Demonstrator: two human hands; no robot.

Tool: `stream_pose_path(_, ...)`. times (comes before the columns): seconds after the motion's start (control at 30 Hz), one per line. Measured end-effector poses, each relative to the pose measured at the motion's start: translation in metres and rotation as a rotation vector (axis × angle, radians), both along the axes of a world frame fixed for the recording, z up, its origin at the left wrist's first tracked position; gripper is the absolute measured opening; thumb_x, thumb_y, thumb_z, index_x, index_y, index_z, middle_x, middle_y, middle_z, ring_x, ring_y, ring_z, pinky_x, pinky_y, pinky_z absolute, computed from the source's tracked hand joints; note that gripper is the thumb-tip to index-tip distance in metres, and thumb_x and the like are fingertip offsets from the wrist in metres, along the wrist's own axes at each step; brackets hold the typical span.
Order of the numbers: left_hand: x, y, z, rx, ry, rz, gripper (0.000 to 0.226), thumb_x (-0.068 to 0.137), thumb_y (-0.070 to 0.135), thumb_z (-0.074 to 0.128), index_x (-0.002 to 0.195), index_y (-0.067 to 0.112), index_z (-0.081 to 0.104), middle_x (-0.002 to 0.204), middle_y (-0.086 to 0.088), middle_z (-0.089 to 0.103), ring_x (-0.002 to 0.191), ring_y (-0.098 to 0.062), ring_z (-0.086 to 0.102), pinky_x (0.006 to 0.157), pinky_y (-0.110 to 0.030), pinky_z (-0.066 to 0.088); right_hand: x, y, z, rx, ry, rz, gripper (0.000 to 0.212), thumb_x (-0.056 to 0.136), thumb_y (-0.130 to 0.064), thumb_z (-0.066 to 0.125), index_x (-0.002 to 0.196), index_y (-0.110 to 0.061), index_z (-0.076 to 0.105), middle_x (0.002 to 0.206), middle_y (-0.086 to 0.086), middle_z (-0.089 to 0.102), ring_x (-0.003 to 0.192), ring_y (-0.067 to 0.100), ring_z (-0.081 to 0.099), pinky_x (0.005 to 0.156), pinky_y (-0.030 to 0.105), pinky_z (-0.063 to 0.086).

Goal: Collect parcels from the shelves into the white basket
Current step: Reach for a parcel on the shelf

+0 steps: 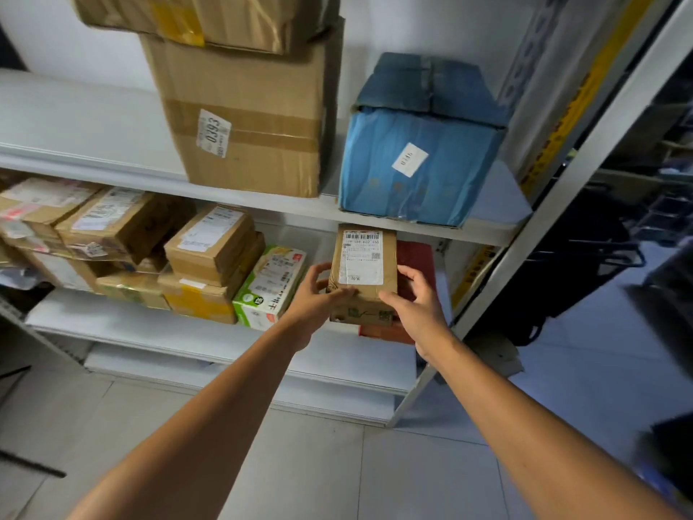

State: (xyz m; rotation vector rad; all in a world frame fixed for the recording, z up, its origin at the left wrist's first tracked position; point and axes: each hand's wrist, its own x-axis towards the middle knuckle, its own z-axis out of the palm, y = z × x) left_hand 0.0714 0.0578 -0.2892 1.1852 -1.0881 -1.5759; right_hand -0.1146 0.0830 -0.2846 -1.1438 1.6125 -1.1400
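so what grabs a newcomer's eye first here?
The left hand and right hand grip a small brown parcel at the right end of the middle shelf, against a red package. On the upper shelf above sits a bright blue box, beside a tall cardboard box labelled 0393.

Parcel (pixel 363 272) atop flat packet (pixel 414 264), lower shelf (pixel 187 332)

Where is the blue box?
Head view, right side: the blue box sits on the upper shelf, right of the big brown box, above the held parcel.
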Motion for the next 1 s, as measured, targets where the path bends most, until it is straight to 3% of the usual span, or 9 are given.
stream_pose_path(0.07,-0.015,-0.004,0.002,-0.017,0.001,-0.029,0.063,0.083,0.007,0.076,0.135,0.024,0.045,0.119,-0.006,0.063,0.099,-0.017,0.065,0.063,-0.02,0.054,-0.014,-0.002,-0.002,0.005,-0.016,-0.032,0.057,0.087,-0.021,0.075,0.137,-0.033,0.051,0.127,-0.011,0.051,0.119,0.007,0.046,0.094,0.029,0.046)
stream_pose_path(0.2,-0.04,-0.013,-0.002,-0.014,-0.009,-0.075,0.063,0.083,0.004,0.074,0.135,0.022,0.045,0.114,-0.001,0.061,0.095,-0.011,0.063,0.056,-0.014,0.051,-0.036,-0.007,-0.009,0.054,-0.044,-0.077,0.057,0.085,-0.02,0.075,0.131,-0.042,0.051,0.139,-0.006,0.053,0.128,0.014,0.05,0.099,0.038,0.051)
stream_pose_path(0.3,-0.055,-0.019,-0.006,-0.007,-0.017,-0.103,0.064,0.083,0.006,0.076,0.136,0.023,0.044,0.116,-0.001,0.061,0.097,-0.013,0.063,0.056,-0.015,0.052,-0.05,-0.012,-0.009,0.051,-0.059,-0.104,0.055,0.087,-0.014,0.073,0.133,-0.036,0.051,0.126,-0.012,0.054,0.114,0.008,0.053,0.078,0.024,0.054)
stream_pose_path(0.43,-0.068,-0.028,-0.015,0.017,-0.023,-0.109,0.063,0.083,0.009,0.076,0.135,0.024,0.043,0.123,-0.004,0.06,0.101,-0.016,0.064,0.058,-0.017,0.054,-0.062,-0.022,-0.016,0.093,-0.096,-0.112,0.055,0.086,-0.013,0.073,0.131,-0.036,0.052,0.125,-0.006,0.062,0.113,0.016,0.062,0.088,0.044,0.059)
stream_pose_path(0.6,-0.073,-0.038,-0.02,0.011,-0.067,-0.148,0.064,0.085,0.01,0.074,0.138,0.025,0.042,0.123,-0.002,0.06,0.102,-0.015,0.063,0.058,-0.016,0.054,-0.066,-0.031,-0.024,0.102,-0.141,-0.13,0.046,0.087,-0.012,0.071,0.115,-0.045,0.055,0.12,-0.009,0.067,0.112,0.018,0.064,0.09,0.05,0.057)
stream_pose_path(0.73,-0.067,-0.04,-0.018,-0.012,-0.157,-0.187,0.07,0.087,0.013,0.073,0.146,0.023,0.038,0.126,-0.002,0.056,0.101,-0.015,0.063,0.059,-0.017,0.055,-0.071,-0.033,-0.022,0.122,-0.123,-0.103,0.052,0.088,-0.012,0.07,0.131,-0.037,0.054,0.119,-0.01,0.065,0.114,0.018,0.063,0.092,0.047,0.057)
stream_pose_path(0.83,-0.059,-0.032,-0.014,-0.07,-0.331,-0.233,0.069,0.091,0.016,0.069,0.15,0.023,0.036,0.131,-0.002,0.048,0.106,-0.017,0.056,0.057,-0.012,0.053,-0.074,-0.026,-0.014,0.165,-0.082,-0.069,0.06,0.09,-0.013,0.07,0.142,-0.03,0.048,0.122,-0.008,0.062,0.113,0.015,0.061,0.078,0.035,0.057)
stream_pose_path(0.9,-0.049,-0.027,-0.013,-0.129,-0.498,-0.236,0.062,0.093,0.026,0.068,0.148,0.023,0.04,0.135,0.0,0.046,0.116,-0.019,0.052,0.07,-0.013,0.053,-0.076,-0.018,-0.01,0.193,0.056,-0.041,0.06,0.089,-0.017,0.07,0.143,-0.029,0.046,0.122,-0.006,0.059,0.116,0.016,0.058,0.081,0.035,0.056)
stream_pose_path(1.0,-0.026,-0.018,-0.018,-0.197,-0.737,-0.25,0.053,0.094,0.038,0.064,0.142,0.021,0.049,0.144,-0.006,0.051,0.128,-0.024,0.05,0.097,-0.031,0.044,-0.075,0.001,-0.009,0.253,0.302,0.023,0.054,0.09,-0.023,0.069,0.14,-0.02,0.05,0.107,-0.006,0.062,0.107,0.017,0.061,0.09,0.036,0.053)
